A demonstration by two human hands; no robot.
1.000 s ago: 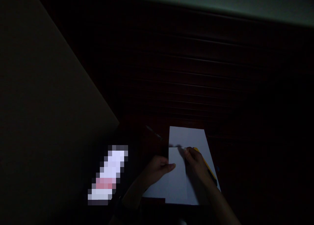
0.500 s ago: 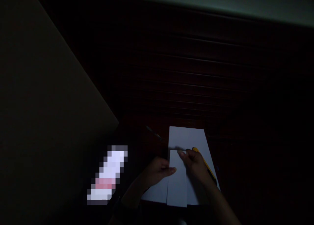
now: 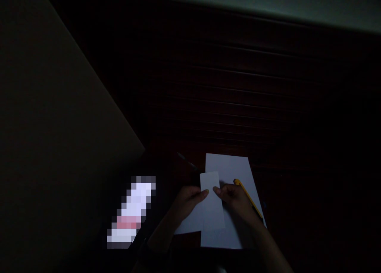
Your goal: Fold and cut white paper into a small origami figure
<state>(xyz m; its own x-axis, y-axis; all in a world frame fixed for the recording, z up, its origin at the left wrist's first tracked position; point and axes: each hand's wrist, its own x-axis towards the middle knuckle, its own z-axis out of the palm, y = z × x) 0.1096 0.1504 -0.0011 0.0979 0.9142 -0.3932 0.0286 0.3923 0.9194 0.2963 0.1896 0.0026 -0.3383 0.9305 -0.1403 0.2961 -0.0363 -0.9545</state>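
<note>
A narrow white strip of paper (image 3: 212,211) is held upright between my two hands, its face towards me. My left hand (image 3: 187,203) pinches its left edge, thumb in front and fingers hidden behind. My right hand (image 3: 236,200) pinches the right edge in the same way, with the thumb tip near the other thumb. Another piece of white paper (image 3: 190,220) shows below my left hand; I cannot tell whether it joins the strip. Underneath lies a larger white sheet (image 3: 226,163). A yellow, dark-ended tool, like a utility knife (image 3: 248,197), rests on that sheet beside my right hand.
A thin pen-like object (image 3: 187,161) lies on the dark surface left of the sheet. Further left is a bright, pixelated rectangle (image 3: 131,213). A pale slanted panel (image 3: 59,126) rises at the left, and dark ridged boards (image 3: 232,94) stand behind. The scene is very dim.
The strip has moved up and slightly left and now tilts. Both thumbs have come nearly level with each other. The paper below my left hand has also shifted up.
</note>
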